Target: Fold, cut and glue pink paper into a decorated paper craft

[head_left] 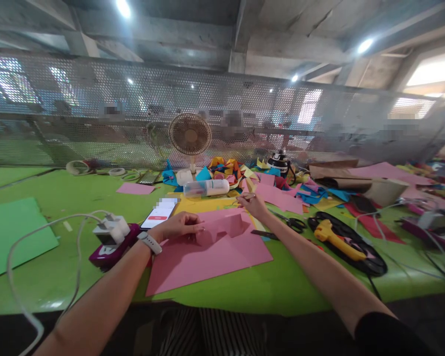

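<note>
A large pink paper sheet [215, 269] lies at the table's front, with a smaller bent pink paper piece [224, 228] standing up on it. My left hand [181, 226], a white watch at its wrist, pinches the left edge of that smaller piece. Beyond the piece's far right side, my right hand [255, 205] is raised with its fingers pressed together. A thin, pale, yellowish thing shows at those fingertips, too small to name. Close to my right forearm lie black-handled scissors [295, 224]. Left of the paper rests a lit phone [159, 215].
A purple power strip [106, 257] with white chargers and cables stands at left. A yellow glue gun [339, 240] lies on a black tray at right. Behind are a clear bottle [207, 187], a small fan [190, 134] and heaped coloured paper scraps [226, 168].
</note>
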Demonstrator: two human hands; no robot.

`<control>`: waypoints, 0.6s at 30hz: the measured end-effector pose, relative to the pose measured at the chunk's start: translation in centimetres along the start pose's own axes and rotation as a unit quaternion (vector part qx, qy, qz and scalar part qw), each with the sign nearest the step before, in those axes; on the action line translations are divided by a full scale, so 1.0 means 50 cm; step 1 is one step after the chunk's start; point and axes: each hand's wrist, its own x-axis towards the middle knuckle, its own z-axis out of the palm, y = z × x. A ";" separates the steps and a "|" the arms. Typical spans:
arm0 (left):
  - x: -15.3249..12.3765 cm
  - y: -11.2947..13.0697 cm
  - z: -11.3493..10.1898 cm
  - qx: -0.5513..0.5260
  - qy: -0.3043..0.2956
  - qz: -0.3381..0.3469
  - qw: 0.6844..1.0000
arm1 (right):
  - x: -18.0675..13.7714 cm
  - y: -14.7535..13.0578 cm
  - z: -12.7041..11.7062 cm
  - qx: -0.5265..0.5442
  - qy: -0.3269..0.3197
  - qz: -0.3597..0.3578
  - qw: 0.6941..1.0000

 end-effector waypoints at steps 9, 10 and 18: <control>0.000 0.000 -0.001 0.004 -0.004 0.001 1.000 | 0.005 0.009 0.001 0.018 0.029 -0.003 0.999; 0.000 0.000 -0.001 0.003 -0.004 0.001 1.000 | 0.005 0.008 0.000 0.022 0.032 -0.005 0.999; 0.000 0.004 0.001 0.002 0.001 -0.008 1.000 | 0.005 -0.007 -0.011 0.075 0.054 -0.015 0.996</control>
